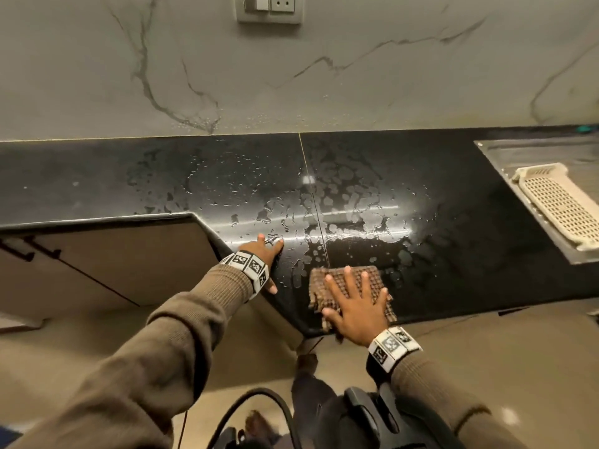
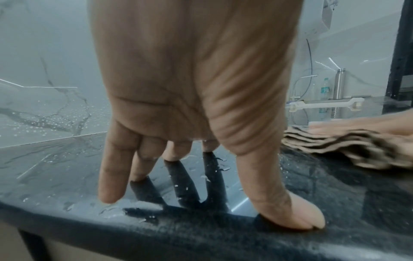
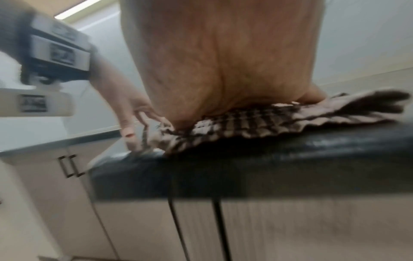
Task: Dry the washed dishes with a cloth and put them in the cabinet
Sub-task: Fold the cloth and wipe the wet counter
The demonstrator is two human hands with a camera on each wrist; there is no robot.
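A brown checked cloth lies folded on the wet black counter near its front edge. My right hand presses flat on the cloth with fingers spread. In the right wrist view the cloth shows under the palm, blurred. My left hand rests on the angled counter edge to the left of the cloth, fingers straight on the wet top and thumb on the rim. The left wrist view shows those fingers touching the counter and the cloth at the right. No dishes are in view.
Water pools cover the middle of the counter. A steel sink drainboard at the right holds a cream plastic strainer tray. Beige cabinet doors with dark handles stand below at left. A marble wall with a socket rises behind.
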